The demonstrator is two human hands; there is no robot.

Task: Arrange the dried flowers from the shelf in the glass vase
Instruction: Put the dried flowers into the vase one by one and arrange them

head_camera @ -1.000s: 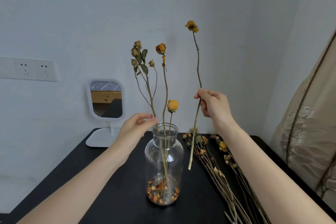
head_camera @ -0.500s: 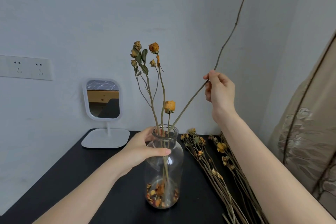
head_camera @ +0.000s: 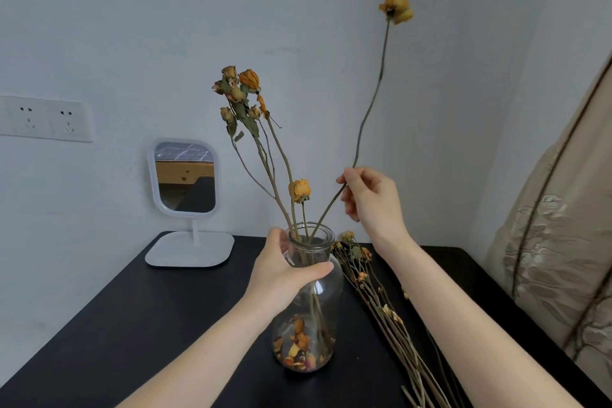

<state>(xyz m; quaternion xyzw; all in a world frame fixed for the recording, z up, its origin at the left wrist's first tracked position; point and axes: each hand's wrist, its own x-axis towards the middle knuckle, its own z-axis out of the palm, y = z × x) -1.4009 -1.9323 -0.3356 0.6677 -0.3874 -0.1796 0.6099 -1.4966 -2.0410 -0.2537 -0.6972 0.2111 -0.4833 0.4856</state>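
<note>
A clear glass vase [head_camera: 326,295] stands on the black table [head_camera: 149,325], with loose petals at its bottom and several dried flower stems in it. My left hand [head_camera: 284,272] grips the vase at its neck. My right hand [head_camera: 372,199] pinches a long dried flower [head_camera: 371,103] by the middle of its stem; the yellow head leans up and to the right, and the lower end is inside the vase mouth. More dried flowers [head_camera: 381,305] lie in a loose bundle on the table to the right of the vase.
A small white standing mirror [head_camera: 185,175] sits at the back left of the table against the wall. Wall sockets [head_camera: 46,119] are at the left. A beige patterned curtain [head_camera: 559,258] hangs along the right edge of the table.
The long flower went from hanging beside the vase into the vase mouth and now sits lower. My left hand moved from the standing stems to the vase neck.
</note>
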